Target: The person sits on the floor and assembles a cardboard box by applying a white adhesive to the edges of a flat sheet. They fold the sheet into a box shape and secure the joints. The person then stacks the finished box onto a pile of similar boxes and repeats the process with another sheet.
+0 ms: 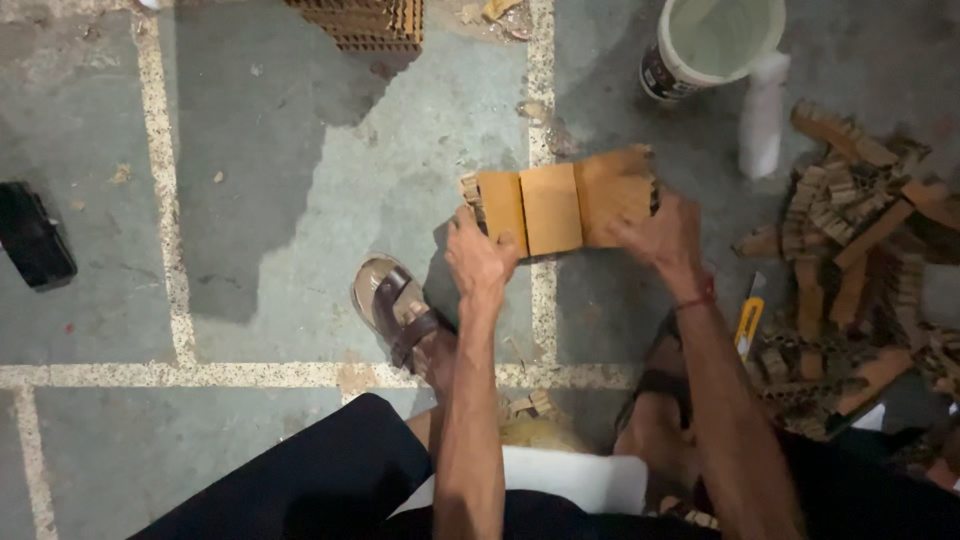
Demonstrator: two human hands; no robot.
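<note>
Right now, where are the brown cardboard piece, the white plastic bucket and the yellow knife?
brown cardboard piece (552, 208), head view, middle panel.
white plastic bucket (672, 72), head view, outer wall.
yellow knife (747, 322), head view, yellow handle.

The folded piece (560, 208) is matt brown corrugated cardboard with ridged, ragged edges, like the scraps (860, 250) heaped nearby. The floor (250, 150) is rough, worn painted concrete. The bucket (715, 45) looks like smooth plastic; the sandal (395, 305) is dull leather.
</note>
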